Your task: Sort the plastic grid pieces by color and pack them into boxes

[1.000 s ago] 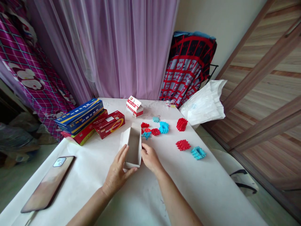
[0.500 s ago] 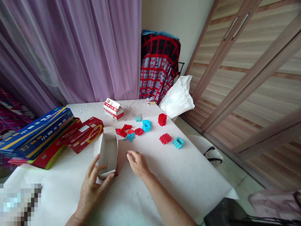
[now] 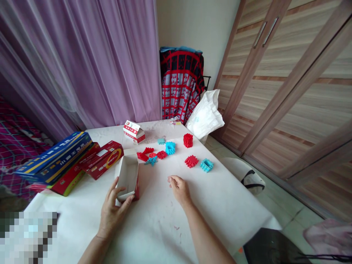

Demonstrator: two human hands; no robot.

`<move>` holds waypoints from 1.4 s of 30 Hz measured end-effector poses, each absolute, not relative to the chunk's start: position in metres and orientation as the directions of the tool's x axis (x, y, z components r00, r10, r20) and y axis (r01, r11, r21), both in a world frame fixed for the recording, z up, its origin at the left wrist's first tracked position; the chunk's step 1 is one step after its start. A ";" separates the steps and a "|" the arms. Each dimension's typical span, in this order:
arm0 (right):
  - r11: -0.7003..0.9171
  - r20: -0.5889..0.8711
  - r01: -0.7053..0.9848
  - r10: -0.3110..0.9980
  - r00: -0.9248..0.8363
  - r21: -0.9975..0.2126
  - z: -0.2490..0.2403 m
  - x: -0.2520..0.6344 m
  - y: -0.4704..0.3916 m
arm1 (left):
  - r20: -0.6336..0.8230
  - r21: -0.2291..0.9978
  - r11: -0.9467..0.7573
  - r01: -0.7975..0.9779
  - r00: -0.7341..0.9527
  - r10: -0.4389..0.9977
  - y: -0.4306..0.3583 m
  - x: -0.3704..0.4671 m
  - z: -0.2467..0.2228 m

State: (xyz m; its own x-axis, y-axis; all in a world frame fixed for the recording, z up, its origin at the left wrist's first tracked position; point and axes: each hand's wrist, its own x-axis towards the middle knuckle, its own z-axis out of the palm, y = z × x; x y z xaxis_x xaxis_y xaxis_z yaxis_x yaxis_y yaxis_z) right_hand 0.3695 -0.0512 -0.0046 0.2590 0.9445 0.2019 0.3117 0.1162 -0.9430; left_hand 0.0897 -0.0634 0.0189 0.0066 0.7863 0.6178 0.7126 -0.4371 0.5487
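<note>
My left hand (image 3: 113, 205) grips the near end of an open cardboard box (image 3: 128, 170), its thumb at the near right corner and its fingers over the left side. The box is white inside with a red outer side, and what shows of its inside holds nothing. My right hand (image 3: 179, 189) is over the table to the right of the box, apart from it, with fingers curled closed; anything inside them is hidden. Beyond the hands lie red interlocking blocks (image 3: 191, 161), a red block stack (image 3: 188, 140), a blue block cube (image 3: 206, 165), a blue block ring (image 3: 170, 148) and a blue star-shaped piece (image 3: 151, 160).
Red and blue boxes (image 3: 55, 157) are piled on the left of the white table (image 3: 154, 227). A small red-and-white carton (image 3: 134, 132) stands at the back. A white plastic bag (image 3: 206, 115) hangs by the far right edge. Blurred squares cover something at lower left.
My right hand has moved right, away from the box, still with curled fingers. My left hand keeps its grip on the box. The camera view has shifted slightly.
</note>
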 end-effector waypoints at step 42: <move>0.537 0.586 0.675 0.788 -0.189 -0.505 0.067 0.282 -0.046 | 0.542 0.138 -0.565 0.814 0.415 0.731 -0.061 0.068 0.045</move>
